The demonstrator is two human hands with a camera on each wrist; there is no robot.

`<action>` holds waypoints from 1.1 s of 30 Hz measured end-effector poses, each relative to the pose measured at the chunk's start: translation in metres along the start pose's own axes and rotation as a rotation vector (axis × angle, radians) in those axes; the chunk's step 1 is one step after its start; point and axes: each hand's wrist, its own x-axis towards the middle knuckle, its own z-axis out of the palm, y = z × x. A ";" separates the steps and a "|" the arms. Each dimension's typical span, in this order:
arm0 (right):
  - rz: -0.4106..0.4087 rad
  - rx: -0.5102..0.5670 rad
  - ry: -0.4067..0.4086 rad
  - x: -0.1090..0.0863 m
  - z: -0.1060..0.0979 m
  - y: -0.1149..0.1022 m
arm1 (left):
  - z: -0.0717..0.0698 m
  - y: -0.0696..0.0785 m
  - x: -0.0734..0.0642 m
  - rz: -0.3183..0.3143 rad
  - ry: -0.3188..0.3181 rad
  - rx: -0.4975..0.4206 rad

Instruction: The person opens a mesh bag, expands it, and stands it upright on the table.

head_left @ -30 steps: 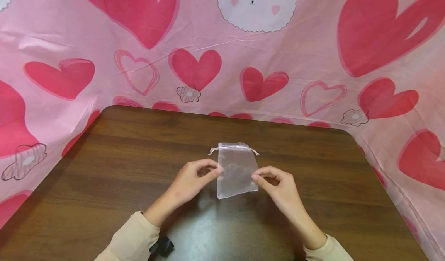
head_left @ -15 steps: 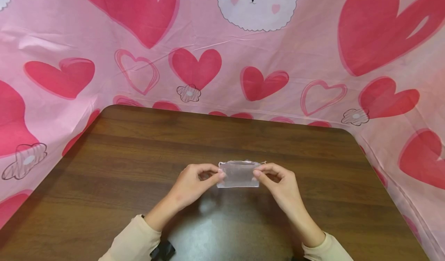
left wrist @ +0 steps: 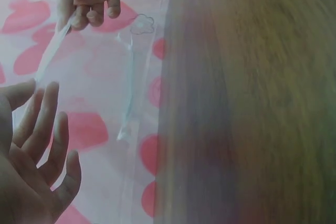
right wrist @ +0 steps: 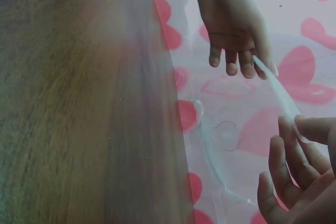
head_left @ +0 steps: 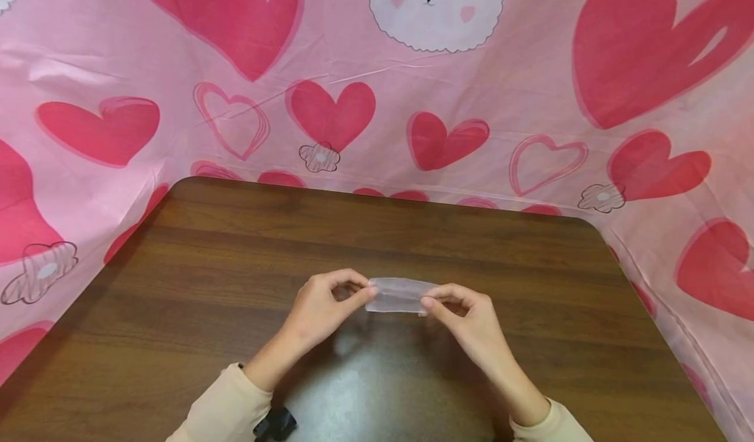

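A sheer white drawstring pouch (head_left: 397, 296) is stretched between both hands above the table. My left hand (head_left: 324, 304) pinches its left edge between thumb and index finger; my right hand (head_left: 468, 311) pinches the right edge likewise. The head view shows the pouch as a narrow, foreshortened strip, its drawstring end hidden. In the left wrist view, the pouch (left wrist: 51, 53) runs between the two hands, with the other fingers of my left hand (left wrist: 37, 156) spread loosely. The right wrist view shows the pouch (right wrist: 281, 93) slanting down to my right hand (right wrist: 299, 177).
A dark wooden table (head_left: 235, 245) with rounded far corners lies beneath the hands. Behind and beside it hangs a pink cloth (head_left: 459, 82) printed with hearts. A small black object (head_left: 275, 423) shows by the left sleeve (head_left: 226, 403).
The pouch has tipped from showing its full face, drawstring end away from me, to a narrow strip. Both hands stay nearly in place and keep their pinch on its sides.
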 end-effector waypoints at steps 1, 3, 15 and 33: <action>-0.002 0.010 0.005 0.000 0.000 0.000 | -0.001 -0.001 0.000 0.004 0.007 0.007; -0.005 0.028 0.016 0.001 -0.002 -0.001 | -0.004 -0.002 0.000 0.020 0.022 0.022; 0.003 0.093 0.018 0.003 -0.005 -0.001 | -0.004 -0.007 0.000 0.386 0.017 0.100; 0.026 0.012 -0.040 0.001 -0.012 -0.001 | -0.003 -0.003 0.001 0.367 0.170 0.102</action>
